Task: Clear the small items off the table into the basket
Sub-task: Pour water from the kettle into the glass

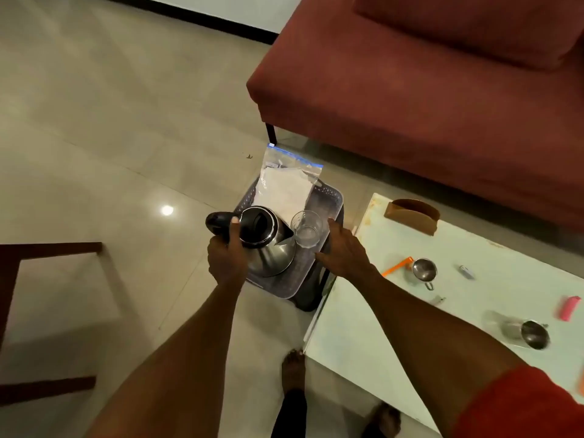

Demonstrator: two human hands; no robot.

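1. Basket (328, 197): grey perforated plastic, standing on the tiled floor between the red sofa (426, 99) and the near corner of the white surface (363, 311).
2. Kettle (268, 241): steel body with black lid and handle, upright in the near part of the basket.
3. Left hand (226, 257): fingers curled round the kettle's black handle, thumb lying on top of it.
4. Glass (306, 229): clear tumbler, upright in the basket, just beside the kettle's spout.
5. Right hand (343, 248): fingers relaxed and spread, holding nothing, next to the glass at the basket's right rim; whether it touches the glass cannot be told.
6. Zip bag (286, 184): clear, blue-edged, with white contents, leaning against the basket's far wall.
7. Items on the surface: a brown holder (412, 214) at the far edge, a small steel strainer (424, 271) touching an orange strip (398, 266), a steel cup (531, 335) lying on its side, a pink item (570, 308), and two small objects too blurred to identify.
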